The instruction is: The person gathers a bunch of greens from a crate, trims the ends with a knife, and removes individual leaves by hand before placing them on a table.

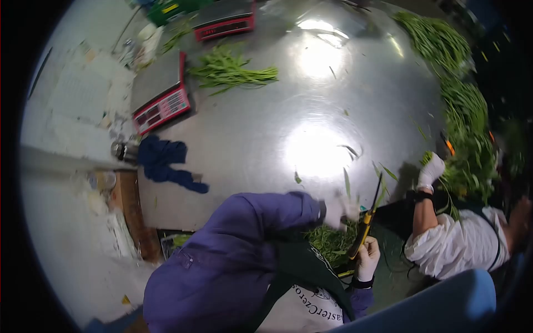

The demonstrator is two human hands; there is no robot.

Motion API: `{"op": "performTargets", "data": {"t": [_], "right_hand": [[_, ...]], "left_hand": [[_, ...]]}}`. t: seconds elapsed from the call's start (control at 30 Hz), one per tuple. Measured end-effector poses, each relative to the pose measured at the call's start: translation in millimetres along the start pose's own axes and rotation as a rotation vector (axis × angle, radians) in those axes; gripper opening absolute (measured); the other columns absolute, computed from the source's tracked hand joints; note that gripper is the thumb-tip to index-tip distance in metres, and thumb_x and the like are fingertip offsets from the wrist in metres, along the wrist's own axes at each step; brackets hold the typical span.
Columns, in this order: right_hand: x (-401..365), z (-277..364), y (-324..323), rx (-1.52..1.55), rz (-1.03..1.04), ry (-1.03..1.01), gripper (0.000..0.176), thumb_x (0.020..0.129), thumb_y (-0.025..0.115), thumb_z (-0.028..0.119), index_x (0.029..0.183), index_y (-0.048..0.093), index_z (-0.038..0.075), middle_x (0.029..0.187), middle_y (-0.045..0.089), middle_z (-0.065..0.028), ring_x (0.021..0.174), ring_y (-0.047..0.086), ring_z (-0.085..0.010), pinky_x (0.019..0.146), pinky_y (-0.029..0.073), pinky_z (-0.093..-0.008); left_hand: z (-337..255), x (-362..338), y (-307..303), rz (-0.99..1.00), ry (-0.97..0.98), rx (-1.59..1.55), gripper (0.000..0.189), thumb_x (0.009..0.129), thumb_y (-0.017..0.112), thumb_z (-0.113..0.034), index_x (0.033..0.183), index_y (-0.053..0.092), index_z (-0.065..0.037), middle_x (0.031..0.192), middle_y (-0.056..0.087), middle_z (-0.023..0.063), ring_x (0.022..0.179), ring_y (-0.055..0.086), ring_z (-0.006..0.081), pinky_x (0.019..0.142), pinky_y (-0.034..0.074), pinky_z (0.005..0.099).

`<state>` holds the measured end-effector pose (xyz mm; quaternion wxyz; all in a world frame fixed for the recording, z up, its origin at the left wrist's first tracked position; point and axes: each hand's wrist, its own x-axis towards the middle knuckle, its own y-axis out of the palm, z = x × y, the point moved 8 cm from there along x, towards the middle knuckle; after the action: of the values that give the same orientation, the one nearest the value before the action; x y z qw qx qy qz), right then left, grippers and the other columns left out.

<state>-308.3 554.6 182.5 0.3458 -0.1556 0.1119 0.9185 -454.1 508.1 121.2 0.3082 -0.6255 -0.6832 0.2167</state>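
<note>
My right hand (367, 258), in a white glove, is closed around the yellow-and-black handle of a knife (363, 230). The blade points up and away, over the table edge. My left hand (336, 212), also gloved, is just left of the knife and smeared by motion, so its fingers do not show clearly. Below it, cut leaves and stems (328, 240) are heaped under the table's near edge. Loose leaf pieces (347, 180) lie on the metal table (244, 139) in front of my hands.
At right, a co-worker's gloved hand (431, 171) holds green stems beside a long pile of leafy greens (466, 116). A bunch of greens (230, 71) lies near two red scales (164, 111). A blue cloth (166, 161) and a metal flask (123, 151) are at left.
</note>
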Motion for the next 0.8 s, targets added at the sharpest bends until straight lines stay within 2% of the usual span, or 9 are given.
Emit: {"op": "performTargets", "data": {"t": [0.03, 0.1, 0.37, 0.47, 0.5, 0.57, 0.63, 0.7, 0.8], "right_hand": [[9.9, 22.3, 18.9, -0.014, 0.048, -0.031, 0.013, 0.086, 0.058, 0.007, 0.095, 0.051, 0.002, 0.078, 0.053, 0.0005, 0.065, 0.048, -0.0054, 0.060, 0.042, -0.0201], [34.1, 34.0, 44.4, -0.011, 0.198, -0.066, 0.011, 0.087, 0.055, 0.009, 0.095, 0.050, 0.002, 0.079, 0.054, 0.0002, 0.068, 0.049, -0.0063, 0.062, 0.041, -0.0204], [92.2, -35.8, 214.4, -0.375, 0.602, -0.117, 0.011, 0.091, 0.056, 0.010, 0.095, 0.052, 0.000, 0.078, 0.058, -0.0054, 0.065, 0.053, -0.0100, 0.063, 0.043, -0.0226], [92.3, -104.5, 228.0, -0.672, 0.821, -0.055, 0.020, 0.089, 0.060, 0.014, 0.102, 0.057, -0.001, 0.077, 0.060, -0.0048, 0.066, 0.053, -0.0093, 0.062, 0.042, -0.0207], [80.5, -100.8, 230.8, -0.738, 0.804, -0.287, 0.025, 0.088, 0.061, 0.015, 0.107, 0.057, 0.000, 0.079, 0.060, -0.0037, 0.068, 0.053, -0.0084, 0.062, 0.041, -0.0199], [59.2, -100.7, 223.3, -0.824, 0.691, -0.113, 0.024, 0.089, 0.059, 0.015, 0.107, 0.057, 0.001, 0.084, 0.060, -0.0033, 0.072, 0.053, -0.0076, 0.062, 0.040, -0.0200], [32.8, -88.6, 231.6, -0.679, 0.678, -0.214, 0.021, 0.091, 0.055, 0.014, 0.108, 0.057, 0.001, 0.087, 0.059, -0.0029, 0.074, 0.052, -0.0072, 0.061, 0.039, -0.0200], [-0.5, -82.0, 257.3, -0.771, 0.818, -0.246, 0.019, 0.092, 0.050, 0.011, 0.106, 0.058, 0.001, 0.087, 0.057, -0.0028, 0.073, 0.050, -0.0071, 0.061, 0.040, -0.0202], [-102.9, -88.8, 324.0, -0.710, 1.159, -0.273, 0.018, 0.092, 0.048, 0.007, 0.102, 0.060, -0.002, 0.088, 0.058, -0.0045, 0.071, 0.049, -0.0075, 0.062, 0.042, -0.0214]], "left_hand": [[-34.8, -7.2, 36.2, 0.514, 0.071, -0.167, 0.063, 0.075, 0.066, -0.038, 0.130, 0.049, -0.012, 0.139, 0.037, 0.0208, 0.124, 0.041, 0.0343, 0.108, 0.029, 0.0395], [-57.9, -57.1, 50.5, 0.469, -0.003, -0.350, 0.057, 0.079, 0.064, -0.035, 0.130, 0.050, -0.012, 0.138, 0.041, 0.0180, 0.127, 0.040, 0.0313, 0.108, 0.029, 0.0391], [-62.9, -306.8, 15.7, -0.321, -0.689, -0.440, 0.043, 0.086, 0.058, -0.029, 0.124, 0.054, -0.009, 0.125, 0.054, 0.0139, 0.115, 0.050, 0.0306, 0.099, 0.040, 0.0384], [-101.7, -409.9, 82.4, -0.466, -1.058, -0.524, 0.043, 0.086, 0.057, -0.031, 0.124, 0.054, -0.009, 0.123, 0.054, 0.0132, 0.114, 0.051, 0.0305, 0.097, 0.041, 0.0386], [-121.0, -439.8, 110.5, -0.523, -1.167, -0.498, 0.043, 0.086, 0.057, -0.032, 0.124, 0.054, -0.010, 0.123, 0.054, 0.0129, 0.114, 0.051, 0.0306, 0.096, 0.041, 0.0386], [-158.3, -486.9, 179.4, -0.523, -1.529, -0.521, 0.043, 0.086, 0.056, -0.033, 0.123, 0.054, -0.011, 0.119, 0.057, 0.0126, 0.111, 0.053, 0.0302, 0.092, 0.043, 0.0388], [-186.5, -517.1, 248.5, -0.605, -1.713, -0.637, 0.041, 0.088, 0.053, -0.032, 0.123, 0.055, -0.012, 0.116, 0.059, 0.0112, 0.107, 0.055, 0.0298, 0.089, 0.044, 0.0395], [-221.2, -520.2, 258.6, -0.719, -1.779, -0.596, 0.039, 0.089, 0.050, -0.031, 0.121, 0.056, -0.011, 0.109, 0.062, 0.0105, 0.101, 0.058, 0.0292, 0.085, 0.045, 0.0393], [-249.7, -536.7, 277.8, -1.205, -1.761, -0.667, 0.033, 0.090, 0.048, -0.028, 0.114, 0.061, -0.011, 0.103, 0.065, 0.0109, 0.093, 0.061, 0.0287, 0.081, 0.047, 0.0373]]}}
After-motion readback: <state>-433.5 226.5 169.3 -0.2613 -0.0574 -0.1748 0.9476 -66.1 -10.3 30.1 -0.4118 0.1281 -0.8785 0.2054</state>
